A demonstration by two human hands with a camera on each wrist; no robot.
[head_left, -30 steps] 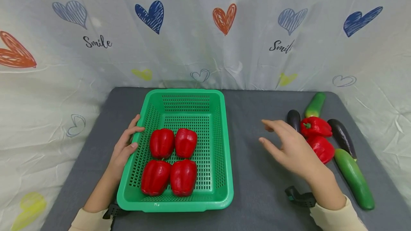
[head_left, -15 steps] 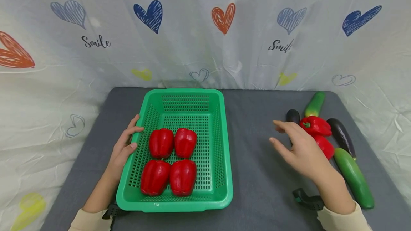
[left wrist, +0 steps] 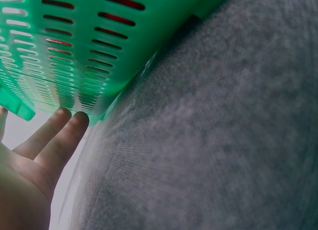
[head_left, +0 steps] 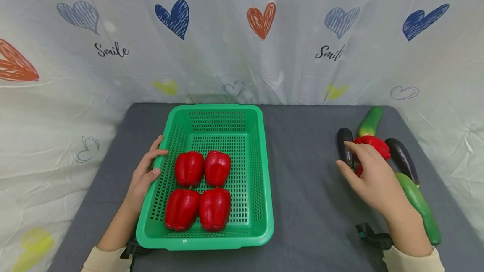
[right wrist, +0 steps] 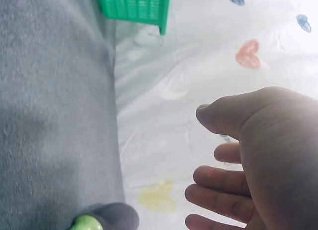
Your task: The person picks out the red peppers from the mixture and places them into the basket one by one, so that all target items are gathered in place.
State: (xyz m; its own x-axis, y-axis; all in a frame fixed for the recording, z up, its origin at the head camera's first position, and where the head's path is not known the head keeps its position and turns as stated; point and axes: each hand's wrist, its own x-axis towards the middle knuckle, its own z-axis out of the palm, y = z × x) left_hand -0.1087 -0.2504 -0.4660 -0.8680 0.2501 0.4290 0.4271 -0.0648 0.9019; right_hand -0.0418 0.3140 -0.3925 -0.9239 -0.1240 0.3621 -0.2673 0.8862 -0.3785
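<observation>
My left hand (head_left: pixel 141 179) touches the left side of the green plastic basket (head_left: pixel 267 179). Its thumb and index finger lie at the rim, and in the left wrist view two fairly straight fingers (left wrist: pixel 59 140) touch the slotted outer wall. Inside the basket are several red bell peppers (head_left: pixel 189 169). At the right, my right hand (head_left: pixel 378 184) holds nothing and hovers over the pile with fingers spread and slightly bent. Beneath it lie a red bell pepper (head_left: pixel 380 144), another one mostly hidden, and a dark eggplant (head_left: pixel 345 146) just beyond the fingertips.
A second eggplant (head_left: pixel 402 160) and a cucumber (head_left: pixel 421 209) lie on the far right. Another green vegetable (head_left: pixel 372 121), paler at one end, is at the back. A white curtain (head_left: pixel 211 62) with hearts hangs behind the grey-covered table (head_left: pixel 302 221).
My right hand has moved right, over the vegetable pile, and now covers more of the red bell peppers. The left hand and basket stay in place.
</observation>
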